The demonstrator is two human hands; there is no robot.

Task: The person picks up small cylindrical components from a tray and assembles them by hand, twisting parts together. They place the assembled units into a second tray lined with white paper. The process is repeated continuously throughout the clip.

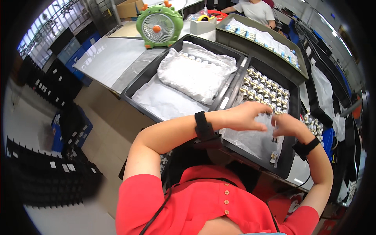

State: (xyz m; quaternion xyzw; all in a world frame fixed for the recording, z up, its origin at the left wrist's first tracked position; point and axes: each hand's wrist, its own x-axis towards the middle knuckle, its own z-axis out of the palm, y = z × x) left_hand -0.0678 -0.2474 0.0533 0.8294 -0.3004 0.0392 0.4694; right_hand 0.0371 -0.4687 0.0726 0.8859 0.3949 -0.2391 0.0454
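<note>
Over the black tray [291,156] in front of me, my left hand [244,116] reaches in with thumb and fingers spread apart. Its fingertips are close to the nearest row of small figurines [256,87], which have white, gold and black parts and stand in rows on a clear plastic sheet. My right hand [289,125] is bent inward with its fingers closed. Below them shows the lower part of a small figurine [275,139]; the rest is hidden by the fingers. Another single figurine [273,157] lies near the tray's front corner.
To the left is a second black tray [135,102] with white wrapping sheets [196,76]. A green fan [159,27] stands behind it. Farther back, a large bin [260,49] holds blue-and-white pieces. More figurines [313,127] lie at the right. A person [256,11] sits across.
</note>
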